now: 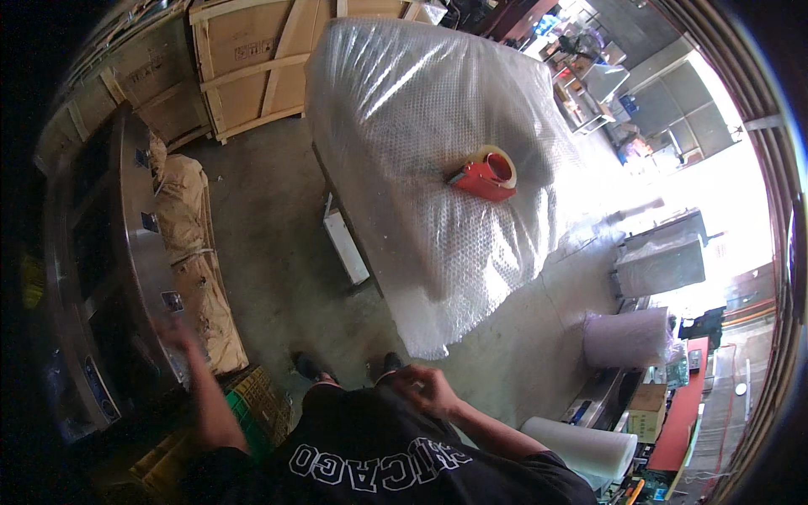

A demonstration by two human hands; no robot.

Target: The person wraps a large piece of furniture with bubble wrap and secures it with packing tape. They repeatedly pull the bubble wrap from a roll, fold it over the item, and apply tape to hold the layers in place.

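One tape dispenser (486, 183), red, with a roll of tape (480, 156) on it, lies on top of the bubble wrap (412, 109), beyond reach of either of my hands as they stand. The wrap drapes a big, broad form ahead of me; its loose near corner hangs down just beyond my shoes (311, 367).

My left hand (177, 338): out to the side, blurred, beside the near edge of a long steel unit (145, 244) with dark panels. Contact cannot be made out; nor can I tell whether the fingers grip anything.

My right hand (427, 392): in front of my black shirt (362, 438), fingers loosely bent. Cannot tell if something small is pinched there.

Around: brown paper bundle (183, 210) along the steel unit's inner side; wood-framed crate (244, 63) at far left; yellow plastic crate (263, 396) low on my left. To my right, a pale purple roll (624, 339) stands upright, a whitish roll (581, 446) lies nearer, a cardboard box (646, 411) close by.
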